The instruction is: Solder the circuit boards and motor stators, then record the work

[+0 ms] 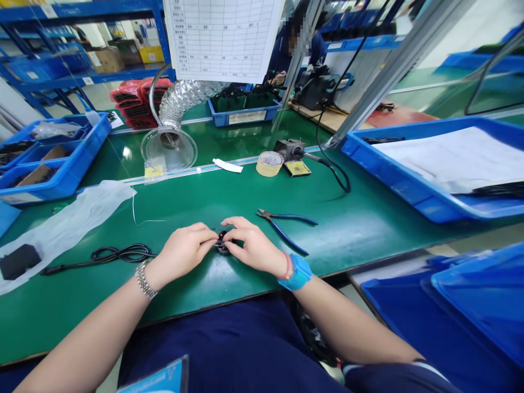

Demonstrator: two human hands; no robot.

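Observation:
A small dark round part with reddish bits (222,243) is pinched between my two hands, low over the green bench. My left hand (185,249) grips its left side, thumb and fingertips pressed together. From the right, my right hand (252,244) holds it with thumb and forefinger. Fingertips cover much of the part, so its exact kind is hidden. A coiled black cable (123,254) lies left of my left hand, partly behind the wrist. Pliers with blue handles (282,225) lie with their jaws apart, to the right of my right hand.
Beyond my hands are a tape roll (269,164), a soldering iron stand (291,152) with a cord, a white tube (227,165) and a fume hood (169,149). Blue bins (409,188) stand right and left. A white foam sheet (82,221) carries a black block (19,262).

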